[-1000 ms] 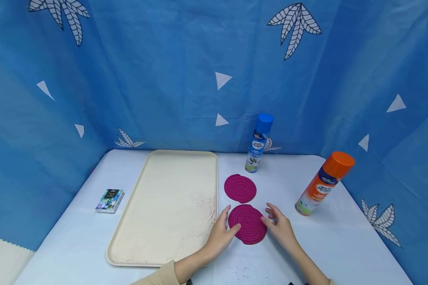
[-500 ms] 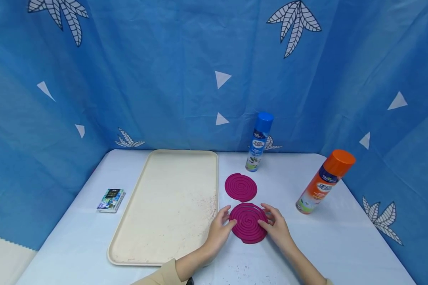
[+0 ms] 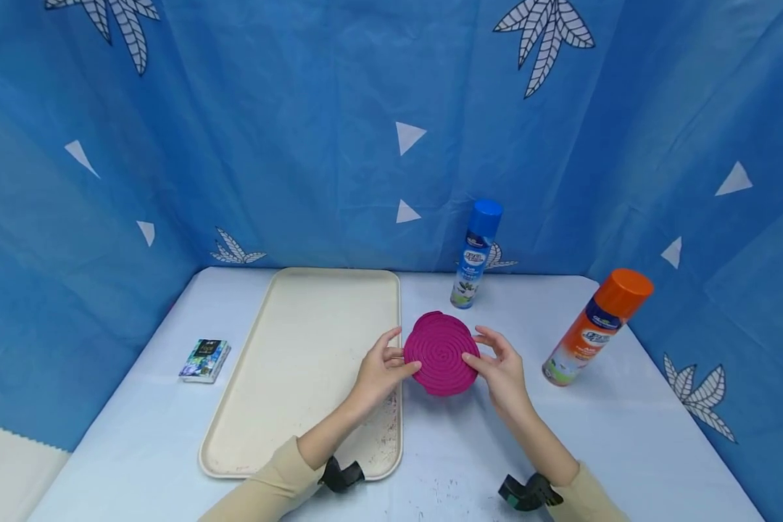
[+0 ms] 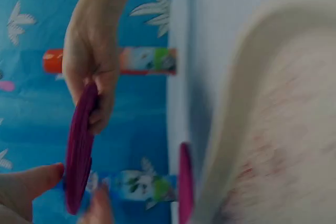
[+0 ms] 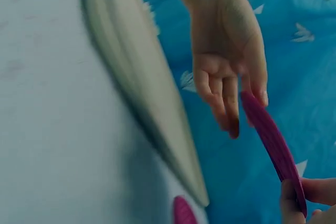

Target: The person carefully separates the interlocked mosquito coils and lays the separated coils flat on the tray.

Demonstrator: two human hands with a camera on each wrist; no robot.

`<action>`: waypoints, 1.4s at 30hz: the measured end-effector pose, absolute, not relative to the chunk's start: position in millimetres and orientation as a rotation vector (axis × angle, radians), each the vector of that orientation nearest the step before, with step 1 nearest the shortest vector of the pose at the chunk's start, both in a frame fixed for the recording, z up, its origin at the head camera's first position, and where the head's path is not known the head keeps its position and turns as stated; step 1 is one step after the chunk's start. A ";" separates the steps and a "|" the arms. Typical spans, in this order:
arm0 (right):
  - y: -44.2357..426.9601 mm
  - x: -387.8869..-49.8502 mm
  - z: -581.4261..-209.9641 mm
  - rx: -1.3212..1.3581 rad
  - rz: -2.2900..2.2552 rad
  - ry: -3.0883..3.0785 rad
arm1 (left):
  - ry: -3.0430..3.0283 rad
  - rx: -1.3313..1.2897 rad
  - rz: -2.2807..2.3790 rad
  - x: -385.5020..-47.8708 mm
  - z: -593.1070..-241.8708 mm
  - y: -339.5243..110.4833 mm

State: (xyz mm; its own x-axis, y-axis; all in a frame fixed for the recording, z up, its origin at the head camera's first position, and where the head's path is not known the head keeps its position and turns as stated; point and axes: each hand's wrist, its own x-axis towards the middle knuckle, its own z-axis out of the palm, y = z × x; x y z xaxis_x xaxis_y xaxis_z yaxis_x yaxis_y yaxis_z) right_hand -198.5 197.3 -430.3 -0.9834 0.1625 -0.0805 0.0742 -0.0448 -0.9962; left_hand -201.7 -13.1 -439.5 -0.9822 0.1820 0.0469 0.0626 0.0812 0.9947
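A magenta spiral mat is held up off the table between both hands. The left hand pinches its left edge with the thumb on top, and the right hand pinches the right edge. Seen edge-on, the raised mat looks thin in the left wrist view, with the right hand gripping its far end. The right wrist view shows the same mat and the left hand. A second magenta mat lies on the table, mostly hidden behind the raised one.
A cream tray lies left of the mats, its right rim close to the left hand. Beyond it is a small patterned packet. A blue-capped can stands at the back, and an orange-capped can stands on the right.
Both hands have closed on the nearer mat, lifted it off the table and moved it away from the body, so that it covers most of the farther mat in the head view.
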 end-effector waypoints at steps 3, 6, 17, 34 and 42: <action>183.7 -212.1 -414.0 -0.253 2.280 -2.053 | 2.148 0.266 2.130 -216.7 -421.8 -25.4; 170.1 -220.8 -400.5 -0.214 2.344 -1.963 | 2.122 0.242 2.255 -228.1 -407.4 -35.5; 144.9 -221.8 -380.7 0.003 2.659 -1.801 | 2.324 0.175 2.384 -235.2 -387.5 -57.4; 140.6 -225.0 -364.4 0.222 2.833 -1.894 | 2.807 0.660 1.762 -232.1 -381.7 -60.3; 135.4 -223.2 -365.6 0.294 2.980 -1.786 | 2.863 0.579 1.780 -227.7 -381.5 -59.0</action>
